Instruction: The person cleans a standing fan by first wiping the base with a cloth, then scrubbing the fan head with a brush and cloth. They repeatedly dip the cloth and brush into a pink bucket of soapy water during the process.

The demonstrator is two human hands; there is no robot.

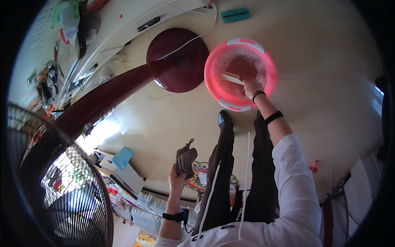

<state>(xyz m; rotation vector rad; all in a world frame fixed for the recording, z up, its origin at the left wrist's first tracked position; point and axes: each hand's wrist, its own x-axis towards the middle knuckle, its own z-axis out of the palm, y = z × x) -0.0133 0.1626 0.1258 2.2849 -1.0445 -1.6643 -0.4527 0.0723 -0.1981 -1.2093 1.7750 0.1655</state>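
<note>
My right hand (253,88) grips the handle of a white scrubbing brush (232,78) and reaches over a pink plastic basin (209,66) on the floor. The brush lies at or just above reddish-brown water (242,66) with white suds around its edge; whether it touches the water I cannot tell. Away to the left, my left hand (176,179) holds up a crumpled brown cloth (185,160) with a small loop on top. My feet, in dark shoes (224,118), stand close to the basin's near rim.
A dark red fan base (182,61) stands left of the basin, its pole (117,86) and grille (77,197) leaning into view. A white cord (213,23) crosses the base. On the floor lies a teal box-shaped object (235,15). A blue bin (122,157) and white drawers (160,18) are at left.
</note>
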